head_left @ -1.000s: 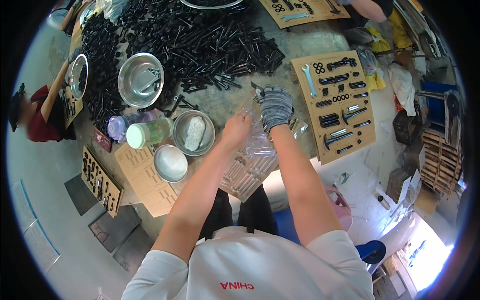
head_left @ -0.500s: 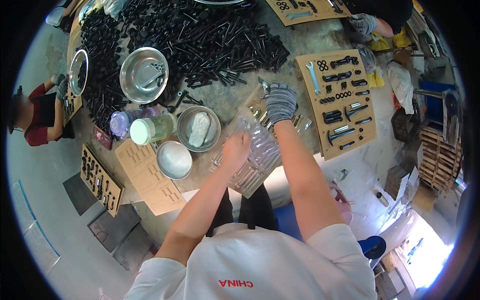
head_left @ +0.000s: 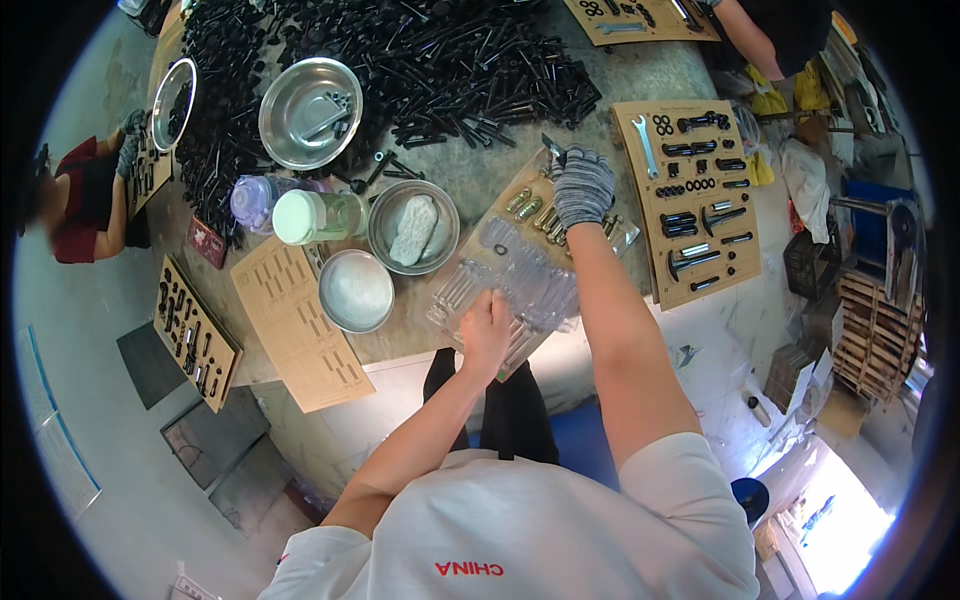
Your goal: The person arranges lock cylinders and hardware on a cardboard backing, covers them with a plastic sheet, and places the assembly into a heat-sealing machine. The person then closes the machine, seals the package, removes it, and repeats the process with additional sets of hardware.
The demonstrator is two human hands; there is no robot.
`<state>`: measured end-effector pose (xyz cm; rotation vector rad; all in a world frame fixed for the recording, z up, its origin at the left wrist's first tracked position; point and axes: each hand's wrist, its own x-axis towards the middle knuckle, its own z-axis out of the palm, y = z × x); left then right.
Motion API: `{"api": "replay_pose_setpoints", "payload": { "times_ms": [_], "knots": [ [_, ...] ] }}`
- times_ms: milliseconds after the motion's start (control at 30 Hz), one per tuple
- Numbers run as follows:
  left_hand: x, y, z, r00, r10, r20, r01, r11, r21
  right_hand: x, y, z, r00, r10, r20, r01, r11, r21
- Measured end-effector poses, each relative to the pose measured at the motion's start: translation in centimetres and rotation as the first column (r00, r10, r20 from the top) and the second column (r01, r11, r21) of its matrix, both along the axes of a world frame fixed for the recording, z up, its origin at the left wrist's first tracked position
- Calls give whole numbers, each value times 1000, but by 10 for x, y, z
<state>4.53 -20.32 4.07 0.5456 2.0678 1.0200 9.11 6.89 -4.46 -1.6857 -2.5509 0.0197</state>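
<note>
Head view, left hand (head_left: 486,328) curled, right hand (head_left: 583,187) forward

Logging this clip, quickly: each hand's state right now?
Left hand: closed, holding clear plastic.
Right hand: closed, holding what looks like a knife.

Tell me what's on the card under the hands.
Brass-toned metal parts and clear plastic lie on the brown card; the left hand and gloved right hand hide what's beneath.
</note>
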Motion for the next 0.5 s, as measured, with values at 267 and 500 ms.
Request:
{"api": "replay_pose_setpoints", "payload": {
  "times_ms": [267,500],
  "knots": [
    [-25,30,3,959,114,259,-109,993,-36,8,-6,25,987,79,-137,-62,991,119],
    [-30,63,17,643,289,709,-391,920,-20,31,-91,60,825,-23,-565,-308,820,-482]
  ]
}}
